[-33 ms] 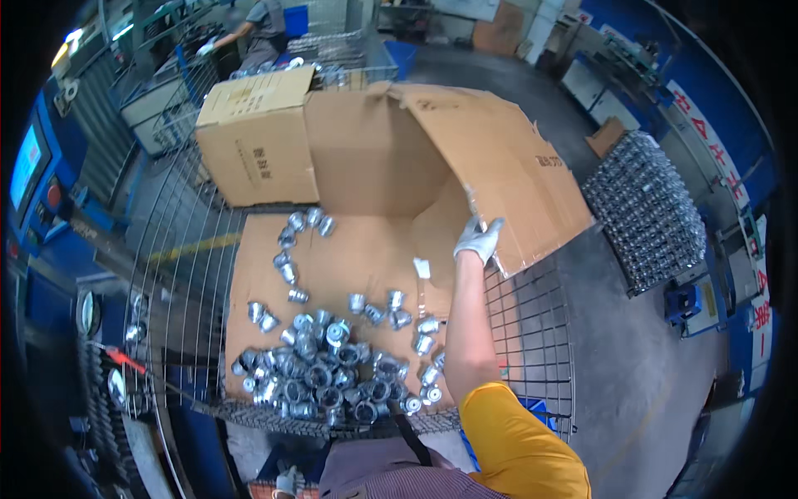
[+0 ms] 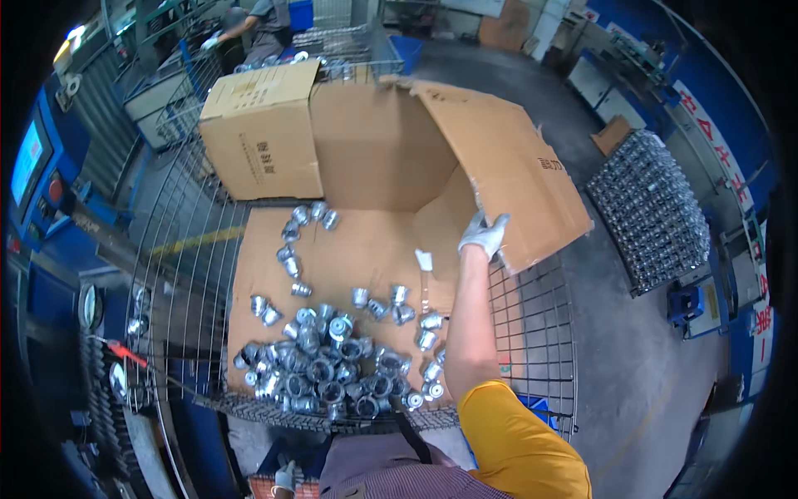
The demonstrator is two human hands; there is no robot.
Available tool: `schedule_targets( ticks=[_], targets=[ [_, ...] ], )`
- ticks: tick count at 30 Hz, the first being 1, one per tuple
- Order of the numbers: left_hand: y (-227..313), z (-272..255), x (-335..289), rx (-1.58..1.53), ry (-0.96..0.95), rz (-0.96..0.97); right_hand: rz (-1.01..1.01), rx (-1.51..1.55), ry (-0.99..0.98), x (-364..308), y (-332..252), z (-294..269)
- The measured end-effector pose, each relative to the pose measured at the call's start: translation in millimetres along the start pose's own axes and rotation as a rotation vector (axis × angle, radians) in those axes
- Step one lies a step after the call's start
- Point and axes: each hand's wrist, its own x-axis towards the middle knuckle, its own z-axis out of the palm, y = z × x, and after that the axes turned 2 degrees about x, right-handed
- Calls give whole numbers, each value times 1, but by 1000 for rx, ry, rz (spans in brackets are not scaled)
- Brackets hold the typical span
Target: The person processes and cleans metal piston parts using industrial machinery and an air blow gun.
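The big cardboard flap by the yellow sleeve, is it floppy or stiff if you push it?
The cardboard flap is probably fairly stiff, since its wide panel looks nearly flat with one right hand at its edge. It's likely light for its size, being thin board. Its ragged upper edge suggests it might tear.

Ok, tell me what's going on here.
A person's gloved right hand has hold of the edge of a large cardboard flap that stands up at the right of a wire cage. The gloved left hand is low, near the picture's bottom edge; I can't tell whether it holds anything. Shiny metal fittings lie heaped at the cage's near side, with others scattered farther back on the cardboard lining. Another person is beyond, upper left.
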Motion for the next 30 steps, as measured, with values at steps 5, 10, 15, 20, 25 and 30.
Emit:
schedule_targets(
  ticks=[5,10,15,20,25,30],
  targets=[
    [66,29,-79,86,20,-180,37,-2,-139,12,-23,-4],
    [79,50,-87,195,16,-143,-63,-65,-117,17,-57,17],
    [113,64,-89,301,-1,-43,-109,31,-185,54,-163,121],
    [133,68,-66,398,-57,-64,-243,129,-394,-15,-303,142],
    [168,84,-35,672,-211,106,-555,36,-548,-116,-485,105],
    [210,65,57,1113,-409,363,-944,-72,-309,-219,-559,53]
  ],
)
